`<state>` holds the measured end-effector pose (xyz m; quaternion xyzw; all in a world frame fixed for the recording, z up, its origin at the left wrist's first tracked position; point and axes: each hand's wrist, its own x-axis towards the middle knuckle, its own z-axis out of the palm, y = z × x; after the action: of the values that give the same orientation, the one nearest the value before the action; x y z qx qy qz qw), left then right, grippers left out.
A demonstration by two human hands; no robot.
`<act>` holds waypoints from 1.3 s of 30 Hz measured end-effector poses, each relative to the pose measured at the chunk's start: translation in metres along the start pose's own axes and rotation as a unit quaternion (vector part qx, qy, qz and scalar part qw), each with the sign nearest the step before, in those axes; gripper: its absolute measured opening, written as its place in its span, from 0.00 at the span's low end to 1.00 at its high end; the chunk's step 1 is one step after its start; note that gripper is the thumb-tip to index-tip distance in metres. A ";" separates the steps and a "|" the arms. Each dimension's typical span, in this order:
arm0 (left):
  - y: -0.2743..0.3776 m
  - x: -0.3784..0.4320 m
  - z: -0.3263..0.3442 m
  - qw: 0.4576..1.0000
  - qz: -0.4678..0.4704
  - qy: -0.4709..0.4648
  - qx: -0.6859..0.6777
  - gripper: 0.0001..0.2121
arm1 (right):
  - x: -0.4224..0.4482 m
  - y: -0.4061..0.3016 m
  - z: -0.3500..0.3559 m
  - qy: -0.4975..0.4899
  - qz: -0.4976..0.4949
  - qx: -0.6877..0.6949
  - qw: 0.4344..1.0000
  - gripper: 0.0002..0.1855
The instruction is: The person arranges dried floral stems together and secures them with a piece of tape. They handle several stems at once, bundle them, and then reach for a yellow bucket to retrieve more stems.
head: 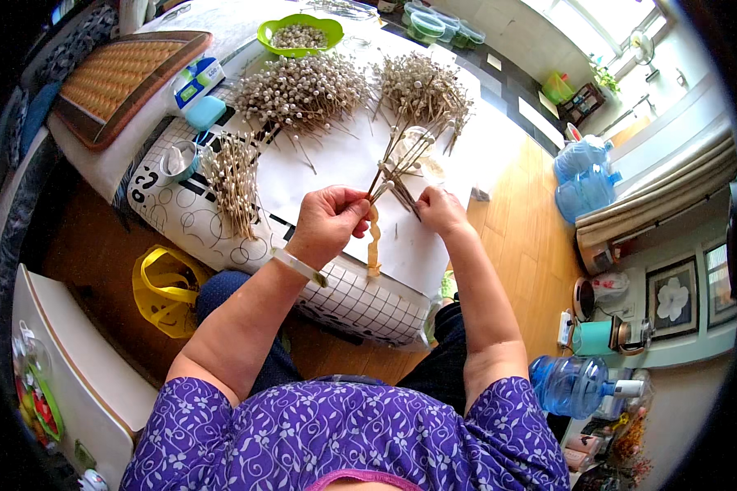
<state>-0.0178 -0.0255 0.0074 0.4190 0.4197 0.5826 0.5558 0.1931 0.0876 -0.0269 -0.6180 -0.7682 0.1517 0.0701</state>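
Observation:
Between the thumb and fingers of my left hand are a few thin brown stems tipped with small pale beads or pods. A crinkled tan strip of tape hangs below that grip. My right hand is at the lower ends of a small dark stem bundle; its fingertips are partly hidden, so whether it grips them is unclear. Two large heaps of beaded stems, one left and one right, lie beyond my hands. A paler stem bundle rests to the left.
A green bowl of loose pale beads stands at the back. Left are a blue-rimmed tin, a light-blue box and a tissue pack. A yellow bag sits below the table edge. Water jugs stand right.

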 end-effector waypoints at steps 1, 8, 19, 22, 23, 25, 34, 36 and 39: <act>-0.001 0.000 0.000 1.000 0.002 0.001 0.004 0.05 | 0.001 -0.004 -0.001 -0.023 0.006 -0.025 0.999 0.10; 0.002 0.000 0.000 1.000 -0.004 0.000 -0.002 0.05 | -0.001 0.001 0.009 0.051 0.024 0.001 0.998 0.11; 0.006 0.001 0.000 1.000 -0.004 0.002 0.003 0.04 | 0.011 -0.002 0.011 0.040 -0.040 0.046 0.997 0.09; 0.002 -0.001 -0.002 1.000 -0.004 0.002 0.001 0.04 | 0.008 -0.004 0.006 0.008 -0.039 0.083 0.996 0.08; 0.004 -0.002 -0.002 1.000 -0.004 0.003 0.002 0.04 | 0.008 -0.004 0.005 0.030 -0.051 0.072 0.996 0.08; 0.004 -0.001 -0.004 1.000 -0.001 -0.005 -0.003 0.05 | 0.008 -0.004 0.006 0.099 -0.068 0.049 0.992 0.08; 0.002 0.000 -0.004 1.000 0.003 -0.002 -0.015 0.04 | 0.034 -0.005 0.016 0.161 -0.091 -0.183 0.966 0.09; 0.005 0.001 -0.001 1.000 -0.009 0.003 -0.029 0.04 | 0.037 0.000 0.016 0.146 -0.091 -0.172 0.970 0.08; 0.008 -0.002 -0.002 1.000 -0.002 -0.002 -0.020 0.04 | 0.031 0.003 0.015 0.120 -0.102 -0.154 0.976 0.08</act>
<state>-0.0221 -0.0275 0.0139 0.4082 0.4077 0.5886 0.5664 0.1841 0.1162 -0.0444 -0.5534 -0.8274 -0.0510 0.0810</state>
